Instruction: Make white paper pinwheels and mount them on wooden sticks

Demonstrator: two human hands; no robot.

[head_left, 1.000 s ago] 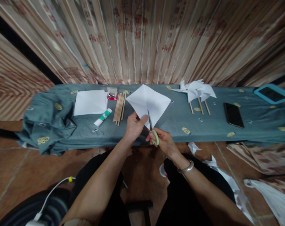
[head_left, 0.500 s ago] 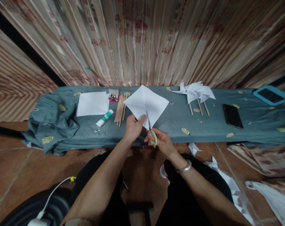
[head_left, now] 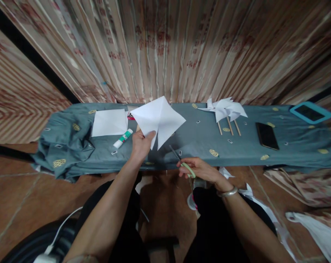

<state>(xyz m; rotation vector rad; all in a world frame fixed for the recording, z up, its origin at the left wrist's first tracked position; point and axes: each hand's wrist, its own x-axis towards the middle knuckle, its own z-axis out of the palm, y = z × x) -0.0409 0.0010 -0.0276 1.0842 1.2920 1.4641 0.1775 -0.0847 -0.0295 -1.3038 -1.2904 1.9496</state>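
Now one paper square (head_left: 159, 118), one scissors (head_left: 181, 160).

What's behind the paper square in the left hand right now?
The white paper square, held up by the left hand, covers most of the wooden sticks and the small red box; only slivers show. What else lies behind it cannot be seen.

I see white paper (head_left: 160, 117), pale green scissors handles (head_left: 189, 170), grey-blue table (head_left: 198, 142) cloth with gold ovals, striped pink-beige curtain (head_left: 165, 47), black phone (head_left: 266, 136), turquoise-framed tablet (head_left: 311, 112) at right.
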